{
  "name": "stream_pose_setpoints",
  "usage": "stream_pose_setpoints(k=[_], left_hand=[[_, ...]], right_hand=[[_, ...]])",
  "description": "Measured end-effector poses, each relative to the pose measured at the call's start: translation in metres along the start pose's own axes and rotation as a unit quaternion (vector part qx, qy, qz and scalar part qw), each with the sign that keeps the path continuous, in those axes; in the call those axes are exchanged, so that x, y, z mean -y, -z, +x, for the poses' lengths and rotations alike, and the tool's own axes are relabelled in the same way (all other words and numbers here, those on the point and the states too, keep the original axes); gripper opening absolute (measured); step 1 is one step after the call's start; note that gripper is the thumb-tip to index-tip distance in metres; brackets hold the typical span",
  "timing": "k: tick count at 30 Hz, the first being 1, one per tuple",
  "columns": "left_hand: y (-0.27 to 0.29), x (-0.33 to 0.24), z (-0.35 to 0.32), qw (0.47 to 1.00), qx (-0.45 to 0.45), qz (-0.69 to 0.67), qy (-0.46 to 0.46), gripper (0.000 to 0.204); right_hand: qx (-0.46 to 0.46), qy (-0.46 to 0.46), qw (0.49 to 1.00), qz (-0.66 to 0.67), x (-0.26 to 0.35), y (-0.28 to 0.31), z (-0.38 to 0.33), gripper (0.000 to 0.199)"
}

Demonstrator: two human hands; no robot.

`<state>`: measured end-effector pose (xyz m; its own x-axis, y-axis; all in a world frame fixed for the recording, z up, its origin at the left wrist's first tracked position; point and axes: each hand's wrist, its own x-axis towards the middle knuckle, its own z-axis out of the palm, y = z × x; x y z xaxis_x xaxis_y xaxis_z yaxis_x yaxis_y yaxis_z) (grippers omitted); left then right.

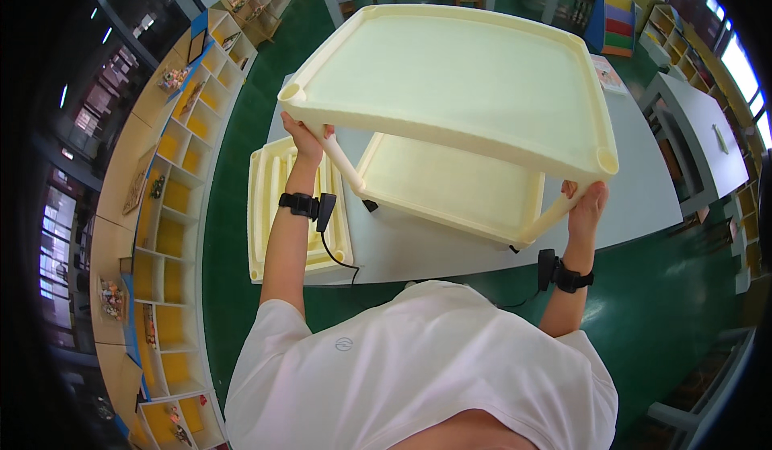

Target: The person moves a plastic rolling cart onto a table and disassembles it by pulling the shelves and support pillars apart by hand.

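Observation:
In front of me is a cream plastic tray point(450, 80) with raised edges and round sockets at its near corners. Cream poles point(342, 160) join it to a lower cream tray point(450, 180) with small black castors at its near corners. My left hand point(304, 138) is closed around the near left corner, where the pole meets the upper tray. At the near right corner, my right hand point(589, 202) grips in the same way, its fingertips showing beside the pole. The far poles are hidden beneath the upper tray.
A white table point(394, 253) lies under the trays. More stacked cream plastic parts point(261, 209) rest at its left end. A low shelf unit point(181, 249) with yellow-backed cubbies runs along my left. Another table point(708, 140) stands at the right.

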<state>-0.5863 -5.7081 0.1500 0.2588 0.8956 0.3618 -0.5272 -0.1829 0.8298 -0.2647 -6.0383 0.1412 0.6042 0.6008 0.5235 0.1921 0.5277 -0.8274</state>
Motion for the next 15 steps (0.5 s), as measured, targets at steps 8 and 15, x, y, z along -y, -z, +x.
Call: stream_pose_setpoints(k=[8,15], left_hand=[[0.011,0.011,0.025,0.999,0.027,0.029,-0.002,0.081],[-0.011,0.031,0.036,0.994,-0.095,0.014,-0.043,0.084]], right_hand=[[-0.063,0.014,0.998,-0.023,0.003,-0.022,0.012,0.056],[-0.007,-0.022,0.999,-0.042,-0.003,-0.02,-0.014,0.056]])
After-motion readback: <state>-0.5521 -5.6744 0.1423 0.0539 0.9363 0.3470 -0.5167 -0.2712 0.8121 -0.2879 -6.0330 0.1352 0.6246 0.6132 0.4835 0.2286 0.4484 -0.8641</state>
